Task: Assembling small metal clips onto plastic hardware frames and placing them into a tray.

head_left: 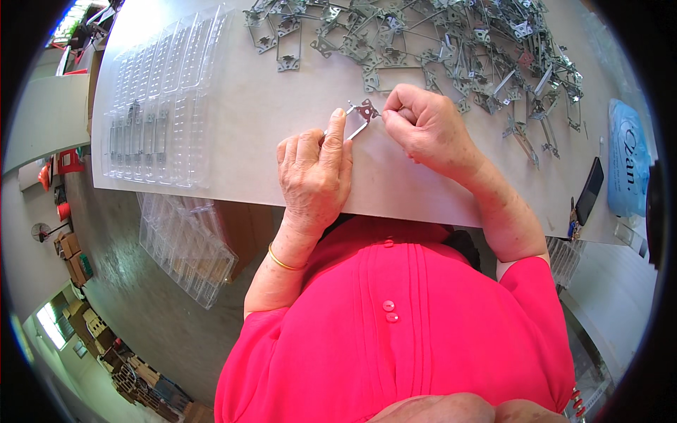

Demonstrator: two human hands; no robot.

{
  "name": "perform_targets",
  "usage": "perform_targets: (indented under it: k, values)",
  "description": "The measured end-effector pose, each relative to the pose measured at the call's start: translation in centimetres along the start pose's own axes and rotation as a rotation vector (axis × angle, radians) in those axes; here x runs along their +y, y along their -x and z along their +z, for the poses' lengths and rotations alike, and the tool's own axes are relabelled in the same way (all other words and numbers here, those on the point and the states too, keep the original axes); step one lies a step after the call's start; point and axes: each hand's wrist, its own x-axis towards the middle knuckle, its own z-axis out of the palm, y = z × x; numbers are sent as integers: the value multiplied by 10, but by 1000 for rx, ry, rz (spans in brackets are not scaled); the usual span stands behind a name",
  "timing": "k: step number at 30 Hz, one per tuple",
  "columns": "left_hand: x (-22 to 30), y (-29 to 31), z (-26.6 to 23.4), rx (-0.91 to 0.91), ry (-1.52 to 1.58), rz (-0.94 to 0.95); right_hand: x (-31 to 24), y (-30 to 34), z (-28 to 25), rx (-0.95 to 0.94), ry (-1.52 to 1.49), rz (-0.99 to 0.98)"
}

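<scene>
A small metal bracket (367,111) with a flat, reddish-looking plate lies on the white table between my hands. My left hand (317,166) rests over its near-left end, index finger stretched along it and the other fingers bent, pressing the part down. Just right of the plate, my right hand (428,130) is closed in a pinch at the bracket's edge. What sits between those fingertips is too small to make out. Beyond both hands spreads a tangled heap of similar metal brackets (451,53), reaching toward the right side.
To the left lies a clear plastic tray (190,77) with several brackets in its slots. More clear trays (190,247) stand below the table's front edge. At the right are a black phone (589,190), keys (572,227) and a blue plastic package (626,158).
</scene>
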Motion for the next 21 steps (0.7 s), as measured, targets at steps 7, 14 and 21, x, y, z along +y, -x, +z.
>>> perform_targets:
  k: [7, 14, 21]
  values:
    - [-1, 1, 1, 7, -9, 3, -13, 0, -2, -45, -190, 175]
    - [-1, 1, 0, 5, -7, 3, -6, 0, 1, -37, -137, 165]
    - [0, 0, 0, 6, -4, 4, -2, 5, 7, 78, 184, -115]
